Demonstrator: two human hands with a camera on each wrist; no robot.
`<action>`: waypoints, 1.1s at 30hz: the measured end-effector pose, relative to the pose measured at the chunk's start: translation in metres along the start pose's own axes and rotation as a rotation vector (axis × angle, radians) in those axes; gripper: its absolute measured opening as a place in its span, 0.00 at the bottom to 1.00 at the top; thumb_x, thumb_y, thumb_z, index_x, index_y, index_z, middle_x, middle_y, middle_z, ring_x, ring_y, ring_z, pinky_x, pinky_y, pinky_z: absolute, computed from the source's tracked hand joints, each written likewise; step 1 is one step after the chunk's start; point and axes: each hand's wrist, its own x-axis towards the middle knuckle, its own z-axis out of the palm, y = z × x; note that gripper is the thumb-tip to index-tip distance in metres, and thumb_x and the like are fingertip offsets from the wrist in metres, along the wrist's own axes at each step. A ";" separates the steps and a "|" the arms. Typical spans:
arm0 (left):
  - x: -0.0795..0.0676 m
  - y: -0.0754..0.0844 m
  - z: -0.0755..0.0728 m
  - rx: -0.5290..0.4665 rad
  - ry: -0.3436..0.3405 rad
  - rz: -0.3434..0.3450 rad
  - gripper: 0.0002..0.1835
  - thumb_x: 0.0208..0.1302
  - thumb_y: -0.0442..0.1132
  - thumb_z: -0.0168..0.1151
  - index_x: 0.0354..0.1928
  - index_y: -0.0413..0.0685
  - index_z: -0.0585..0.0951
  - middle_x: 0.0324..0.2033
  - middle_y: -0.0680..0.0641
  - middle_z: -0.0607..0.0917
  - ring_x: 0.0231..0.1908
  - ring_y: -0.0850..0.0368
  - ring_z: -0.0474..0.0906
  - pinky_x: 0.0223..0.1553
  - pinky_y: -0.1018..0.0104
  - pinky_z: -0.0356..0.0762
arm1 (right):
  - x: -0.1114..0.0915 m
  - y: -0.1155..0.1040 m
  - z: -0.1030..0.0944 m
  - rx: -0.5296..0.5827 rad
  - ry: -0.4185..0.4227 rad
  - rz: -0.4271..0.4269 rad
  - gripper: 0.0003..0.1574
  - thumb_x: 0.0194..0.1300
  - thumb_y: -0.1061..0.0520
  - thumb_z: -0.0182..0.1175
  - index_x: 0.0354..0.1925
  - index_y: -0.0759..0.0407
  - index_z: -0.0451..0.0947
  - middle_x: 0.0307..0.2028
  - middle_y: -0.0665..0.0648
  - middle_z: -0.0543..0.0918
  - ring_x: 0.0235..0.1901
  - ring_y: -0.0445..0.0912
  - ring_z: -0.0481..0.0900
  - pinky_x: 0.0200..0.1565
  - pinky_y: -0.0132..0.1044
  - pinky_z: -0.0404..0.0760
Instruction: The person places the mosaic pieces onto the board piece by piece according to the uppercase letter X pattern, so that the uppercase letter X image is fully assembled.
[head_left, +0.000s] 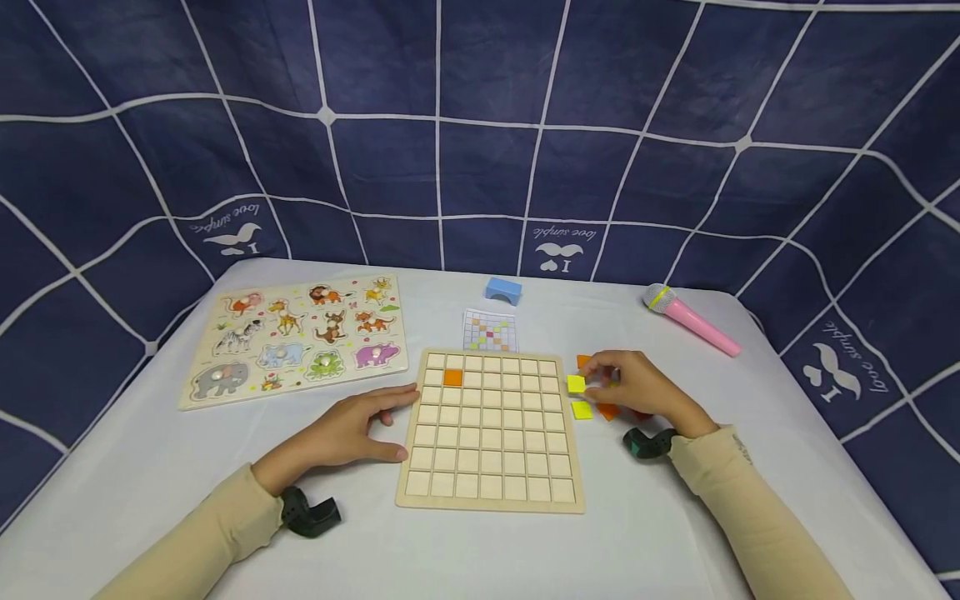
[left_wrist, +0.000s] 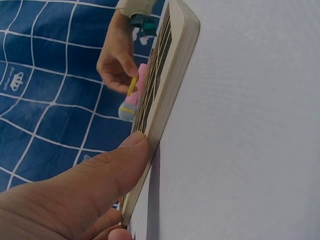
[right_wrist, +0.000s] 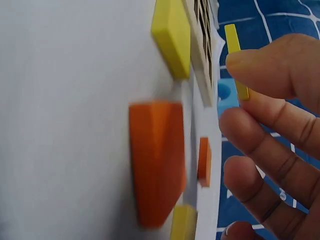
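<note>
A wooden grid board [head_left: 491,507] lies flat on the table, with one orange square tile [head_left: 453,378] in a cell near its upper left. My left hand [head_left: 348,429] rests against the board's left edge, thumb and fingers spread along it. In the left wrist view, the thumb [left_wrist: 125,160] touches the board's rim. Between thumb and index finger, my right hand [head_left: 637,385] pinches a yellow square tile [right_wrist: 237,62], raised just off the board's right edge. Below it on the table lie another yellow tile [head_left: 582,410] and orange tiles [right_wrist: 157,165]; others are partly hidden under the hand.
A printed pattern card [head_left: 490,331] lies just beyond the board, with a blue arch block [head_left: 503,290] behind it. An animal peg puzzle [head_left: 296,337] sits at the left. A pink toy microphone [head_left: 693,321] lies at the far right. A dark patterned cloth [head_left: 480,158] hangs behind the table.
</note>
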 end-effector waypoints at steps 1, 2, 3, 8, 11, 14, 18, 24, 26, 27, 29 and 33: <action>0.000 0.000 0.000 0.000 0.000 0.001 0.47 0.58 0.49 0.85 0.77 0.41 0.76 0.73 0.39 0.77 0.42 0.62 0.72 0.37 0.66 0.68 | 0.001 -0.001 0.001 -0.001 0.003 -0.005 0.13 0.62 0.64 0.79 0.45 0.64 0.88 0.38 0.54 0.87 0.36 0.47 0.77 0.40 0.36 0.77; 0.000 0.000 0.000 -0.001 0.000 0.002 0.47 0.58 0.49 0.85 0.77 0.41 0.76 0.73 0.39 0.77 0.42 0.62 0.72 0.37 0.66 0.68 | 0.001 -0.003 0.001 0.000 0.005 -0.009 0.13 0.62 0.64 0.79 0.45 0.64 0.88 0.38 0.54 0.87 0.36 0.48 0.77 0.40 0.36 0.77; -0.001 0.000 0.000 -0.002 -0.001 0.003 0.47 0.58 0.49 0.85 0.77 0.41 0.76 0.73 0.39 0.77 0.42 0.62 0.72 0.37 0.66 0.68 | 0.002 -0.004 0.002 0.000 0.005 -0.013 0.13 0.62 0.64 0.79 0.45 0.64 0.88 0.38 0.53 0.87 0.36 0.48 0.77 0.40 0.36 0.77; 0.000 0.000 0.000 -0.007 -0.002 0.010 0.47 0.58 0.49 0.85 0.77 0.40 0.75 0.74 0.38 0.76 0.42 0.63 0.72 0.39 0.67 0.68 | 0.009 -0.010 0.005 0.012 -0.004 -0.023 0.14 0.62 0.63 0.79 0.46 0.63 0.88 0.36 0.52 0.85 0.38 0.49 0.76 0.43 0.40 0.78; 0.000 0.000 0.000 -0.006 0.000 0.023 0.47 0.59 0.49 0.85 0.76 0.39 0.76 0.74 0.37 0.76 0.42 0.63 0.71 0.38 0.67 0.68 | 0.013 -0.014 0.007 0.021 -0.010 -0.034 0.14 0.62 0.62 0.79 0.46 0.62 0.89 0.37 0.52 0.86 0.39 0.49 0.77 0.45 0.42 0.78; 0.000 0.000 0.000 -0.006 0.000 0.025 0.46 0.59 0.49 0.85 0.76 0.39 0.76 0.74 0.37 0.76 0.42 0.63 0.72 0.38 0.67 0.69 | 0.017 -0.018 0.009 0.023 -0.015 -0.046 0.14 0.62 0.63 0.78 0.46 0.62 0.89 0.39 0.53 0.88 0.38 0.50 0.77 0.44 0.43 0.78; 0.000 0.001 0.000 -0.008 -0.003 0.020 0.46 0.59 0.49 0.85 0.76 0.39 0.76 0.75 0.38 0.75 0.42 0.63 0.72 0.39 0.67 0.69 | 0.022 -0.021 0.012 0.024 -0.024 -0.052 0.12 0.63 0.63 0.77 0.46 0.61 0.89 0.39 0.52 0.88 0.37 0.48 0.77 0.44 0.41 0.77; 0.001 0.001 0.001 -0.002 0.000 0.027 0.46 0.59 0.48 0.85 0.76 0.39 0.76 0.75 0.37 0.75 0.42 0.63 0.72 0.39 0.67 0.69 | 0.031 -0.025 0.016 0.015 -0.036 -0.055 0.12 0.63 0.62 0.77 0.45 0.60 0.89 0.39 0.51 0.89 0.36 0.46 0.76 0.42 0.38 0.76; 0.001 0.001 0.000 -0.003 -0.003 0.024 0.46 0.59 0.49 0.85 0.76 0.40 0.76 0.75 0.37 0.75 0.42 0.63 0.72 0.39 0.67 0.69 | 0.034 -0.026 0.017 0.018 -0.042 -0.049 0.11 0.63 0.62 0.77 0.45 0.60 0.89 0.38 0.51 0.89 0.35 0.46 0.76 0.41 0.37 0.75; 0.001 0.001 0.000 -0.003 -0.004 0.018 0.46 0.59 0.49 0.85 0.76 0.40 0.76 0.75 0.38 0.75 0.42 0.63 0.72 0.39 0.67 0.69 | 0.035 -0.027 0.018 0.020 -0.047 -0.043 0.11 0.63 0.62 0.77 0.44 0.60 0.90 0.38 0.51 0.88 0.34 0.45 0.76 0.41 0.37 0.75; 0.000 0.001 0.000 -0.004 -0.005 0.013 0.47 0.58 0.49 0.85 0.76 0.40 0.76 0.75 0.38 0.75 0.42 0.63 0.72 0.39 0.67 0.69 | 0.038 -0.029 0.020 0.024 -0.058 -0.035 0.10 0.63 0.62 0.77 0.44 0.60 0.90 0.37 0.50 0.88 0.33 0.45 0.75 0.40 0.37 0.74; 0.000 0.000 -0.001 -0.005 -0.005 0.011 0.47 0.58 0.49 0.85 0.76 0.40 0.76 0.74 0.38 0.76 0.42 0.63 0.72 0.37 0.67 0.69 | 0.044 -0.033 0.023 0.020 -0.082 -0.027 0.09 0.63 0.63 0.77 0.42 0.60 0.89 0.34 0.48 0.85 0.30 0.44 0.74 0.37 0.36 0.73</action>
